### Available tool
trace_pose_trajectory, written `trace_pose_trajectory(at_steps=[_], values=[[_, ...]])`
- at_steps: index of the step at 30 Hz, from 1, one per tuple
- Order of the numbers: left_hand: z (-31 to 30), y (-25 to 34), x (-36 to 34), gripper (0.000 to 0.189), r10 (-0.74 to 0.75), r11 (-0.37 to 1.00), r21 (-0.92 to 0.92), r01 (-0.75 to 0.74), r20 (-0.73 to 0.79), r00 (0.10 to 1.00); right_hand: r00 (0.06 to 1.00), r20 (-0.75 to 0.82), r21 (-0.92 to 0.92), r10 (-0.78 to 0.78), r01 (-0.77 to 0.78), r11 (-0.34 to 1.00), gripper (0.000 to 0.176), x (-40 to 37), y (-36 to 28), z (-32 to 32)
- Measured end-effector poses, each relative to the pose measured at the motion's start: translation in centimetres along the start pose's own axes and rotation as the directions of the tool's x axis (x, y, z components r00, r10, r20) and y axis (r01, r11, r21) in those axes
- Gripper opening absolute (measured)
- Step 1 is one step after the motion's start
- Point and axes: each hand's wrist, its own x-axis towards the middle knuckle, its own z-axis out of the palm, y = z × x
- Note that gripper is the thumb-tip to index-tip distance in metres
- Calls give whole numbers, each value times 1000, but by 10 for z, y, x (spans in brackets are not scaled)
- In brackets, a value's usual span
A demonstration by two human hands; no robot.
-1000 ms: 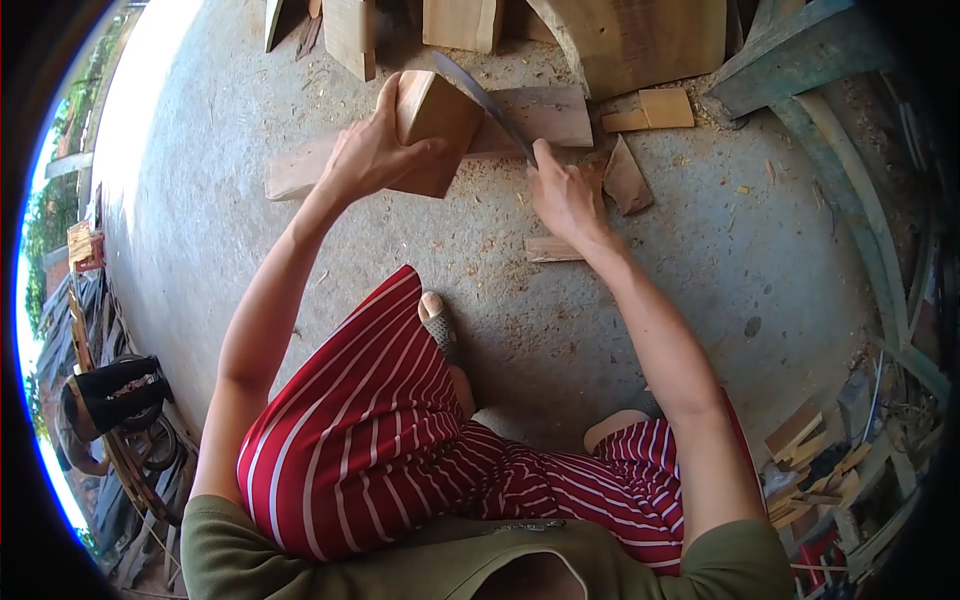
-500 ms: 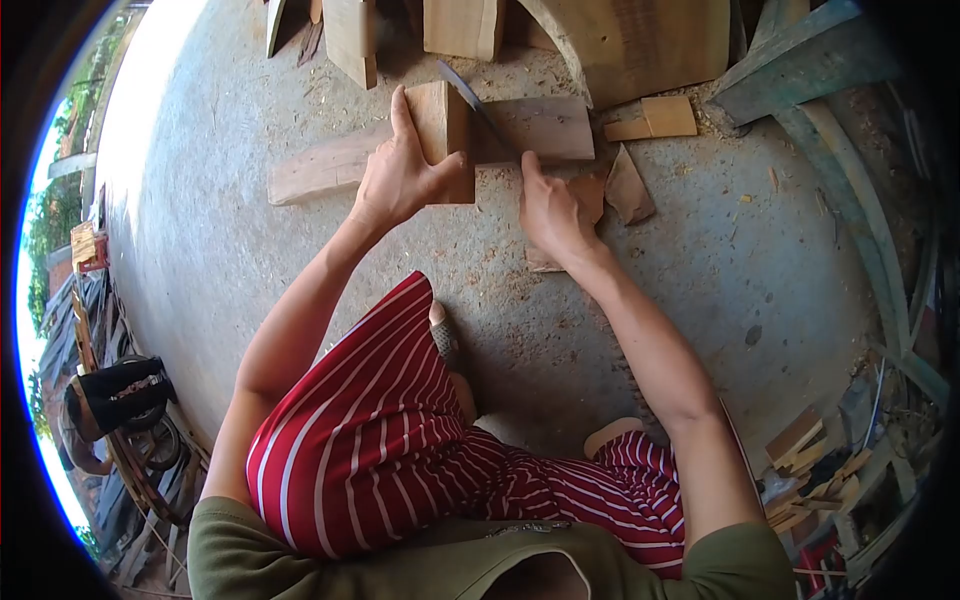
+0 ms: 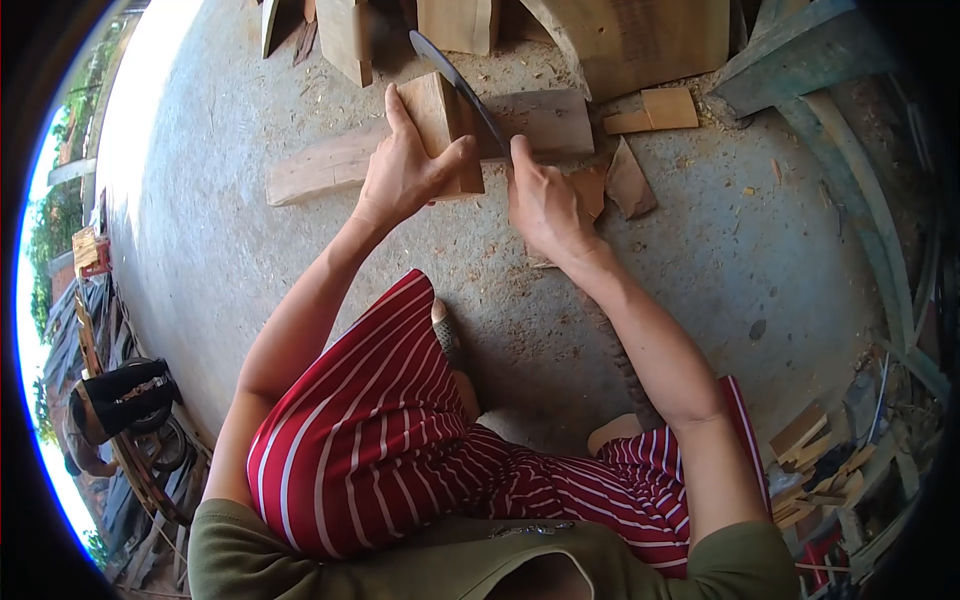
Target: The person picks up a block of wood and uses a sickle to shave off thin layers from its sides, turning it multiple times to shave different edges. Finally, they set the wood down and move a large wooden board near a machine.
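My left hand (image 3: 402, 170) grips a light wooden block (image 3: 430, 112), index finger along its left side and thumb near its lower right. The block rests on a long wooden plank (image 3: 545, 122) lying on the floor. In my right hand (image 3: 548, 205) is the handle end of a curved dark blade (image 3: 455, 80), its tip pointing up and left beyond the block. The blade is beside the block's right face; whether they touch I cannot tell. The handle is mostly hidden by my fingers.
Brown wood scraps (image 3: 629, 180) lie right of my right hand, with light flat pieces (image 3: 668, 108) farther up. Large boards (image 3: 640, 45) stand at the top. A scrap pile (image 3: 820, 460) is at lower right; a person (image 3: 90, 425) is at far left.
The curved blade has moved up and left with my right hand, and its angle has changed. The block has tilted slightly in my left hand's grip.
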Motion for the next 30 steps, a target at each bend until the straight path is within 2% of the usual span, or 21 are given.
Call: trace_pose_trajectory(at_steps=[2,3,6,7,9,11,12,14,16,18,20,22,24,28,30], values=[[-4,7,-5,120,-124,982,-129,135,96,988,1000,24,11,8,-8,1000,44,0,1,-6],[1,4,-14,120,-138,980,-129,153,116,984,999,50,16,15,-16,1000,45,-6,-1,-8],[-4,5,-8,115,-98,967,-226,120,107,989,1000,-19,59,-15,16,998,47,-12,5,1],[1,-2,-4,113,-63,977,-199,72,52,997,999,-28,54,-23,24,998,47,-10,16,11],[4,-4,-5,113,-41,981,-189,45,28,999,995,34,-40,-94,96,995,49,-4,30,19],[10,-14,0,113,10,983,-181,-12,-11,1000,999,40,-38,-37,38,999,48,-3,29,10],[10,-11,-3,113,-5,983,-181,7,9,1000,996,82,-27,23,-21,999,48,-9,21,3],[0,1,-7,113,-99,949,-290,124,100,990,995,96,32,24,-27,999,46,-10,11,0],[1,-2,-8,114,-92,951,-289,109,71,993,996,89,144,34,-46,988,43,-11,-4,-6],[3,1,-5,113,-115,948,-290,129,64,991,998,52,104,39,-44,994,41,-10,10,9],[6,-3,-6,113,-77,962,-259,84,35,996,999,14,-71,-44,45,996,42,-7,46,44],[5,-1,3,113,-53,974,-218,55,14,998,1000,21,-52,-6,7,999,45,-2,31,13],[1,3,-8,114,-87,921,-372,114,90,992,999,40,53,-21,19,998,29,-13,22,7],[2,0,-8,112,-130,920,-361,152,84,988,999,36,129,-12,7,992,23,-20,11,3],[2,3,-8,112,-134,910,-383,156,84,987,999,41,70,-17,14,997,23,-16,30,21]])
